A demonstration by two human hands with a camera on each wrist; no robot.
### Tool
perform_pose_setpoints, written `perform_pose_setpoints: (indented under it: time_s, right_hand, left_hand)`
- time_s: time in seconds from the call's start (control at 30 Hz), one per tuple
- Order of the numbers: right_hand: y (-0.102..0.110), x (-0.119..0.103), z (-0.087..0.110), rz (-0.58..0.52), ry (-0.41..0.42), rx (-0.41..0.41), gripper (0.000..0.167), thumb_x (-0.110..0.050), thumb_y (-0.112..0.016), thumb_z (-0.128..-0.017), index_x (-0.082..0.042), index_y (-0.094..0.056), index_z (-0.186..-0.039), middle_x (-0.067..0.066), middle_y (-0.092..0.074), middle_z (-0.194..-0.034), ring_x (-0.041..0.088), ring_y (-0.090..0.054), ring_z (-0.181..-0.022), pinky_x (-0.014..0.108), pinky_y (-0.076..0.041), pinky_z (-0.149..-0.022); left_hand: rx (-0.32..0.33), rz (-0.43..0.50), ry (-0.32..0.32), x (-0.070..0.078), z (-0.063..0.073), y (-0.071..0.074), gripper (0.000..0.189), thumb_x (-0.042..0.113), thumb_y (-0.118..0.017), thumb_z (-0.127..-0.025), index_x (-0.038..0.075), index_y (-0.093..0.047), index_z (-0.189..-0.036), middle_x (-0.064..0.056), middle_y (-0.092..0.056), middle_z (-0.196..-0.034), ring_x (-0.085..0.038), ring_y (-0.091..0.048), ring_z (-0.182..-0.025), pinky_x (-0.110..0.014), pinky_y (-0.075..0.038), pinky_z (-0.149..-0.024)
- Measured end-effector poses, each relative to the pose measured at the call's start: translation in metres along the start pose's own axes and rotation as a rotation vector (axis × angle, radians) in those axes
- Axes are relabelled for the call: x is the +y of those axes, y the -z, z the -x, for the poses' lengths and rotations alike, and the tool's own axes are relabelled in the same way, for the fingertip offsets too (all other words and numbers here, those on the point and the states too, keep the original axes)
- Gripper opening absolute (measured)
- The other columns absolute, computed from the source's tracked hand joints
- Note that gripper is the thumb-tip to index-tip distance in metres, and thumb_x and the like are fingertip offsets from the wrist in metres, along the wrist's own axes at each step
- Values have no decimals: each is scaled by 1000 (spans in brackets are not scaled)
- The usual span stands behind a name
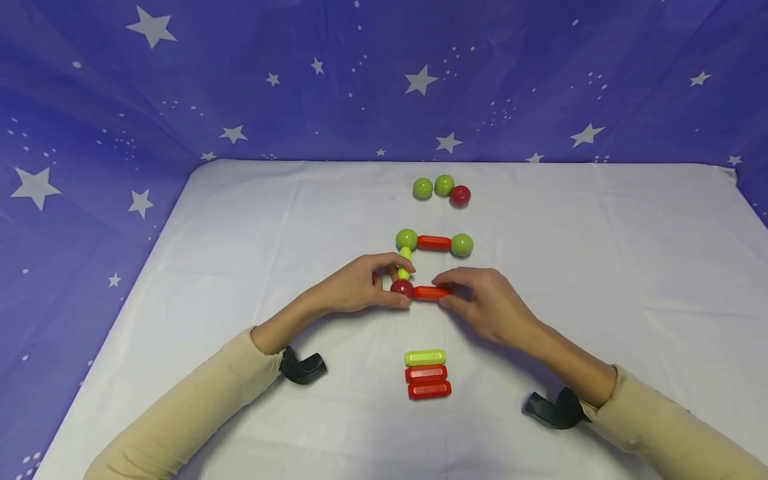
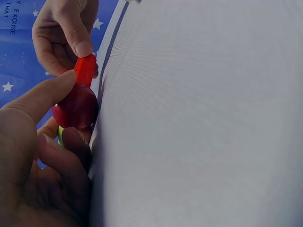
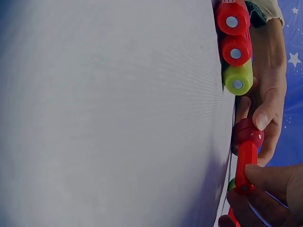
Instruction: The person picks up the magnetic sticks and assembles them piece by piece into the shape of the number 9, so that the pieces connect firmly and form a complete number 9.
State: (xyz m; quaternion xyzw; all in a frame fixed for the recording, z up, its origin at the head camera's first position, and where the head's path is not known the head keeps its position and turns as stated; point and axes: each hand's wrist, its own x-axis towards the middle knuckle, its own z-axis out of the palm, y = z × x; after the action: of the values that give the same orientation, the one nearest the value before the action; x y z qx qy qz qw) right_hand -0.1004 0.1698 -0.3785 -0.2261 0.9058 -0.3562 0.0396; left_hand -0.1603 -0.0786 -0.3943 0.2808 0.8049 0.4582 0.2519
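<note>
On the white tabletop lies a joined shape of toy balls and rods. My left hand (image 1: 359, 285) grips the dark red ball (image 1: 400, 288) at its near corner, thumb on the ball, fingers around the yellow-green rod (image 1: 405, 268). My right hand (image 1: 495, 305) pinches a red rod (image 1: 428, 293) between thumb and fingers; its left end meets the dark red ball, as the right wrist view also shows. The yellow-green rod leads back to a green ball (image 1: 407, 239), then another red rod (image 1: 434, 243) and a second green ball (image 1: 462, 245). Fingers partly hide the yellow-green rod.
Two green balls (image 1: 423, 188) and a dark red ball (image 1: 460, 196) sit loose at the back. Nearer me, a yellow-green rod (image 1: 425, 358) and two red rods (image 1: 427, 373) lie side by side. A starry blue cloth (image 1: 360, 80) hangs behind the table.
</note>
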Motion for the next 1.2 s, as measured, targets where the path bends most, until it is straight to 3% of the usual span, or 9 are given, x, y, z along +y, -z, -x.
perform_pose_setpoints:
  time_s: [1.2]
  right_hand:
    - [0,3,1,-1,3,-10,29,-1,-78,-83,-6,-73,-112,2,-72,-104,21,-66,-99,45,-52,-89]
  left_hand:
    - [-12,-8,0,0,-1,2,47,25,-82,-82,16,-62,-123,-3,-60,-102,-15,-47,-56,-27,-37,-51]
